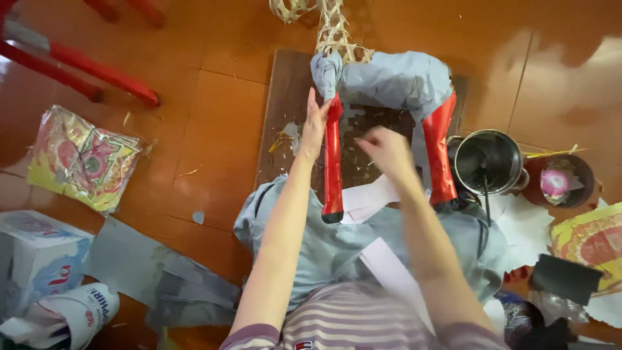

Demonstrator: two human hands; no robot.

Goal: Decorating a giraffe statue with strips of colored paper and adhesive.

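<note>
Paper figure (389, 81) | left hand (315, 126) steadies red leg (333, 162) | right hand (387, 150) blurred

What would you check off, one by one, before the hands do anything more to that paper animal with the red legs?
1. Left hand steadying the near red leg: ok, it rests against the leg's upper part.
2. Right hand free to work: cannot tell, it is blurred.
3. Paper figure lying on the wooden board: ok.
4. Grey covering complete: not ok, bare woven frame shows at the far end.
5. Metal pot close at hand: ok, it stands beside the far red leg.
6. Board free of litter: not ok, paper scraps lie on it.
</note>
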